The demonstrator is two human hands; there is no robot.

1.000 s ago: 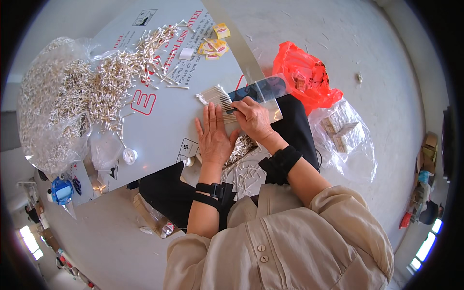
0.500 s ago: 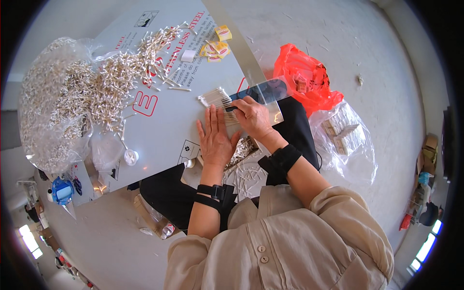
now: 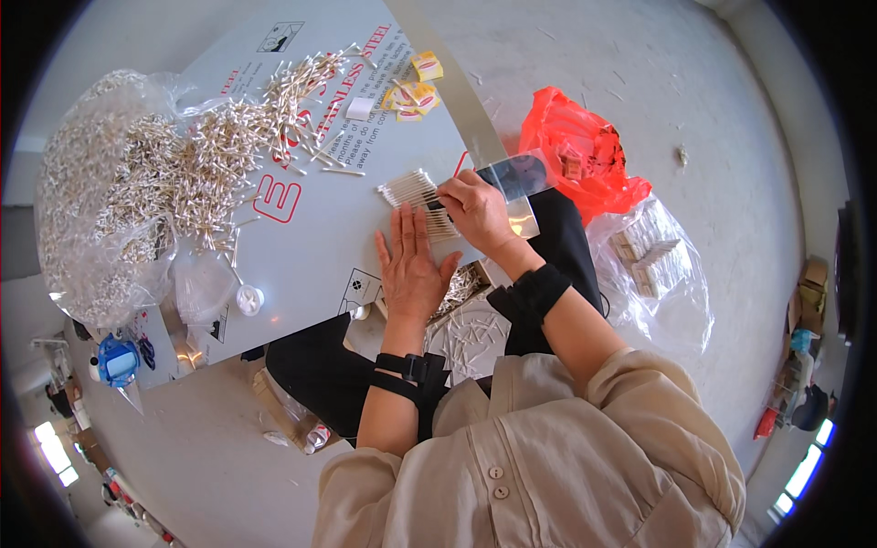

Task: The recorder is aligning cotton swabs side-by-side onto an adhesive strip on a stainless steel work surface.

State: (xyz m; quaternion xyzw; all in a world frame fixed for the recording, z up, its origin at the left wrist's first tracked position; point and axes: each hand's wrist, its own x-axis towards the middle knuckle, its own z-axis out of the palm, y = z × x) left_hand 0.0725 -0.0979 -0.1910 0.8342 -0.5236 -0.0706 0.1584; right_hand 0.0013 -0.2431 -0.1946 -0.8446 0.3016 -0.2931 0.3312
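Observation:
A row of cotton swabs (image 3: 407, 189) lies side by side at the near right edge of the table. My left hand (image 3: 411, 269) rests flat with its fingers stretched out, the fingertips against the near side of the row. My right hand (image 3: 477, 212) is closed over the right part of the row, gripping a small black object (image 3: 435, 206) that lies across the swabs. Most of that object is hidden under my fingers. From behind my right hand a dark, see-through plastic sheet (image 3: 519, 176) sticks out past the table edge.
A big heap of loose swabs (image 3: 215, 151) spills from a clear bag (image 3: 105, 201) at left. Yellow packets (image 3: 411, 96) lie at the far edge. A red bag (image 3: 585, 155) and a clear bag of packed swabs (image 3: 649, 265) are at right. Below my hands sits a box of swabs (image 3: 464, 290).
My right hand has shifted slightly up and its fingers have curled more tightly. The plastic sheet beside it sits a little differently. My left hand stays nearly in place.

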